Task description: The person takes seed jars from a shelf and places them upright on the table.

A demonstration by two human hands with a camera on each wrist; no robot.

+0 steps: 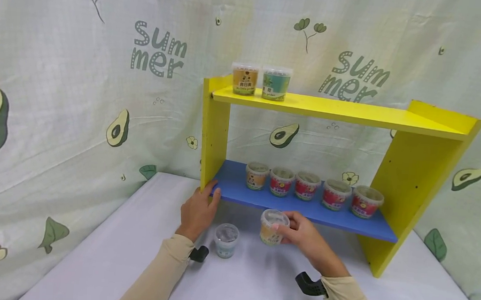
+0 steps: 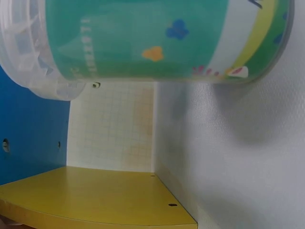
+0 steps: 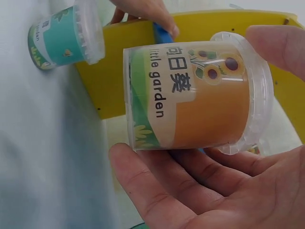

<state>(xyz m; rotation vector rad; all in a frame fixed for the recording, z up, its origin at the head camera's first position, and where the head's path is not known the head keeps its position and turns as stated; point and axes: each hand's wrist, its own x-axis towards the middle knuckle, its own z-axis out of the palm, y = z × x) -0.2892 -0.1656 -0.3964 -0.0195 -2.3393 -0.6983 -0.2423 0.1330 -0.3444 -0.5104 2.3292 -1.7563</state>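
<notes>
At the lower board's (image 1: 231, 180) front left corner, the shelf (image 1: 333, 108) is gripped by the left hand (image 1: 198, 212), fingers curled; firm bracing is advised. Below that corner, a green cup (image 1: 226, 243) is seen on the table (image 1: 132, 235). Rightward, before the board's front edge, an orange cup (image 1: 270, 232) is pinched by the right hand (image 1: 307, 237); it is best held upright, lightly. Its sunflowers (image 3: 217, 71) are shown clearly only by the right wrist view; the lower board's row of cups (image 1: 281, 184), only by the head view.

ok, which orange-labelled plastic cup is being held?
The orange-labelled clear plastic cup in the right hand. The other two stand unheld: one on the blue lower shelf, one on the yellow top shelf.
</notes>
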